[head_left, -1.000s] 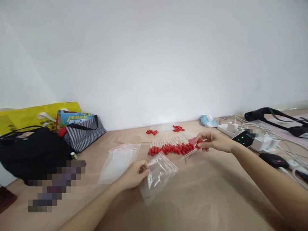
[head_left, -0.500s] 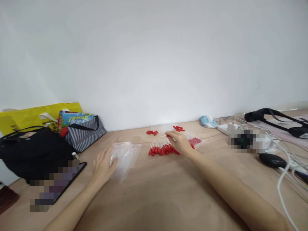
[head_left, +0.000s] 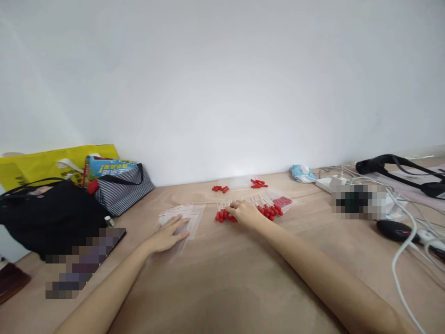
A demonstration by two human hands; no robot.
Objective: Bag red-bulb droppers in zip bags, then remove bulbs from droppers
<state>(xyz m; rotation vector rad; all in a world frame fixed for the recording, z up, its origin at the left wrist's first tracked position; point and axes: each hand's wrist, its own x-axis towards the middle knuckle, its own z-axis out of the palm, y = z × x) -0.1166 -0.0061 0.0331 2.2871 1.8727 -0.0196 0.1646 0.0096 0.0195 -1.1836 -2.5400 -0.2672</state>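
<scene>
My left hand (head_left: 169, 235) lies flat with fingers spread on a stack of clear zip bags (head_left: 195, 219). Over a fanned row of thin pale sticks with red tips (head_left: 270, 211) is my right hand (head_left: 247, 215), its fingers bent down among the left part of the row. What its fingertips pinch, if anything, is hidden. Beyond the row lie two small groups of red-tipped pieces, one at the left (head_left: 220, 189) and one at the right (head_left: 259, 183). A clear bag with pinkish-red contents (head_left: 282, 202) rests at the row's right end.
On the left stand a black bag (head_left: 52, 218), a striped bag (head_left: 121, 191) and a yellow bag (head_left: 34, 164). A small bottle (head_left: 109, 221) is beside them. To the right are a blue-white crumpled packet (head_left: 301, 173), white cables (head_left: 396, 269), a black mouse-like object (head_left: 394, 230) and a black headset (head_left: 382, 163).
My left hand has moved right and settled flat on the zip bags. My right hand has shifted left and nearer along the sticks, uncovering red tips on the right.
</scene>
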